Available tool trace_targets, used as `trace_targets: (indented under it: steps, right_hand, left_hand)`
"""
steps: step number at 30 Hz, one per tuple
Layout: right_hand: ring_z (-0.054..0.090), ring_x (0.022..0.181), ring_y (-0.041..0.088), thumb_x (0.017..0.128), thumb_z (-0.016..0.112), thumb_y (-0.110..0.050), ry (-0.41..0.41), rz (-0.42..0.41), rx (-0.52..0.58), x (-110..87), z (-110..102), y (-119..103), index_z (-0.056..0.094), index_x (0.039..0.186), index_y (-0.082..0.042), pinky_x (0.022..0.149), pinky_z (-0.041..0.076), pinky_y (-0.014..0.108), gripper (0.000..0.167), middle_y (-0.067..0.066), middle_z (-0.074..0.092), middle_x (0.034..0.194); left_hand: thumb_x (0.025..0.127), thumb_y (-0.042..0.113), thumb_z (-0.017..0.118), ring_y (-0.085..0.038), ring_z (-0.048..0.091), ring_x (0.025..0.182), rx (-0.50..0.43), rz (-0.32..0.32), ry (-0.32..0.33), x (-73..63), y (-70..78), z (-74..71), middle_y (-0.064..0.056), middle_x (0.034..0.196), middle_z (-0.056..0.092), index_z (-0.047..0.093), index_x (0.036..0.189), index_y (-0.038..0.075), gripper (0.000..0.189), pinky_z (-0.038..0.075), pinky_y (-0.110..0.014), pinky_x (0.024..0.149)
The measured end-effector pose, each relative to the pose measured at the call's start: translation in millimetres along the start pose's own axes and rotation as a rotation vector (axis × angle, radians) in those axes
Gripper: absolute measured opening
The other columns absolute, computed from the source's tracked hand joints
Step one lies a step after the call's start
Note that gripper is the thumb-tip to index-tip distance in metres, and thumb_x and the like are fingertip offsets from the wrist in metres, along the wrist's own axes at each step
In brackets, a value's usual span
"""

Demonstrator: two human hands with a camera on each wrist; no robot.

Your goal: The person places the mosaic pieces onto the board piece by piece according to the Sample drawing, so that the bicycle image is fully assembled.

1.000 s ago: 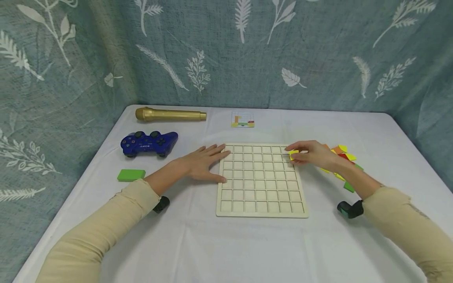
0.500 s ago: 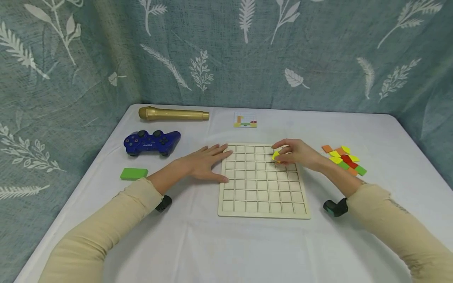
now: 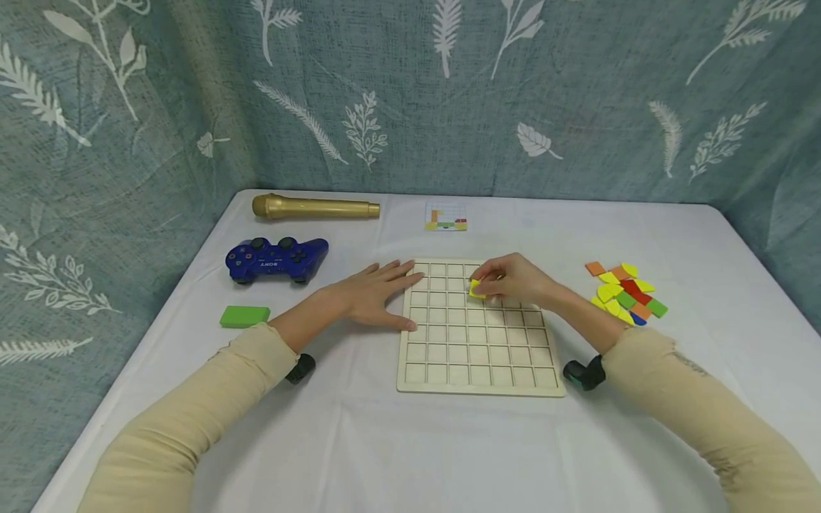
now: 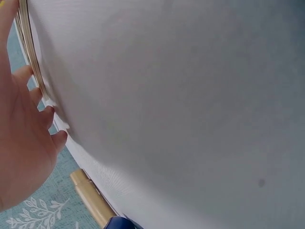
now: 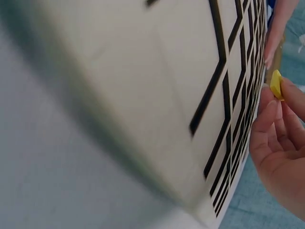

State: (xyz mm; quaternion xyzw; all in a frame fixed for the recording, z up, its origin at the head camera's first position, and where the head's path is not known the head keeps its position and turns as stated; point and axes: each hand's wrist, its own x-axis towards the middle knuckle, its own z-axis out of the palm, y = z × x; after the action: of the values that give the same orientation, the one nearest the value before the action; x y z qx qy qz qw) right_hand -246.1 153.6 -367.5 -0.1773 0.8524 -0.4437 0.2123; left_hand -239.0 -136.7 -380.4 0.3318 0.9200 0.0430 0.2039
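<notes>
Around the board (image 3: 447, 354) as clock face in the head view, the left hand (image 3: 372, 296) rests spread on its edge near ten o'clock. Apart from it, the right hand (image 3: 513, 279) pinches a yellow tile (image 3: 474, 288) at twelve; contact with the board is unclear. More tiles (image 3: 626, 299) lie scattered between two and three o'clock.

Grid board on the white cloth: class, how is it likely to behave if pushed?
The grid board would probably slide rather than tip, since it lies flat and looks thin. It seems likely stiff, as its edges run straight. The left hand at its left edge might steady it.
</notes>
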Motion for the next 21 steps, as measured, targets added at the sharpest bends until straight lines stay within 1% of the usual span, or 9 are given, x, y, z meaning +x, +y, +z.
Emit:
trace_targets:
  steps: [2,6,9,14,18,21]
  right_hand:
    - [0.06,0.068,0.018,0.09,0.067,-0.009,-0.016,0.001,0.018,2.2,2.5,-1.5,0.066,0.112,0.006,0.06,0.05,0.027,0.026,0.008,0.066,0.082]
    - [0.06,0.069,0.018,0.091,0.065,-0.006,-0.043,0.017,0.044,6.0,7.5,-5.0,0.064,0.115,0.008,0.059,0.049,0.026,0.028,0.01,0.067,0.087]
    - [0.061,0.071,0.018,0.091,0.066,-0.007,-0.052,0.044,0.053,8.7,11.4,-8.4,0.065,0.114,0.007,0.059,0.048,0.025,0.027,0.011,0.068,0.087]
    - [0.064,0.074,0.018,0.09,0.066,-0.005,-0.066,0.083,0.064,13.4,16.6,-12.7,0.066,0.112,0.008,0.063,0.051,0.026,0.025,0.012,0.069,0.089]
    - [0.065,0.076,0.019,0.09,0.066,-0.003,-0.067,0.104,0.065,15.6,19.4,-14.3,0.066,0.11,0.008,0.065,0.053,0.028,0.023,0.012,0.069,0.09]
    - [0.064,0.074,0.018,0.09,0.067,-0.004,-0.06,0.108,0.05,16.6,20.7,-14.5,0.067,0.109,0.006,0.063,0.052,0.027,0.022,0.011,0.069,0.09]
  left_hand:
    - [0.084,0.072,0.049,-0.021,-0.006,0.144,-0.003,-0.001,0.002,0.3,-0.1,0.2,0.0,0.159,-0.008,0.006,0.155,0.023,0.096,0.0,-0.046,0.114]
    - [0.085,0.071,0.05,-0.022,-0.005,0.144,-0.012,-0.004,0.001,0.4,0.3,0.1,0.0,0.159,-0.008,0.005,0.155,0.023,0.096,0.001,-0.047,0.114]
    - [0.084,0.072,0.049,-0.021,-0.005,0.144,-0.018,-0.01,-0.003,0.9,0.9,0.2,0.0,0.159,-0.008,0.005,0.155,0.024,0.096,0.001,-0.047,0.114]
    - [0.083,0.073,0.048,-0.021,-0.004,0.144,-0.024,-0.011,-0.009,1.8,1.9,0.5,0.0,0.159,-0.007,0.005,0.155,0.024,0.097,0.001,-0.048,0.114]
    - [0.084,0.073,0.048,-0.021,-0.004,0.144,-0.024,-0.014,-0.01,2.1,1.9,0.5,0.001,0.159,-0.008,0.005,0.155,0.024,0.097,0.001,-0.047,0.114]
    - [0.084,0.073,0.048,-0.021,-0.004,0.144,-0.026,-0.016,-0.006,1.7,1.8,0.9,0.0,0.159,-0.007,0.005,0.155,0.024,0.097,0.002,-0.047,0.114]
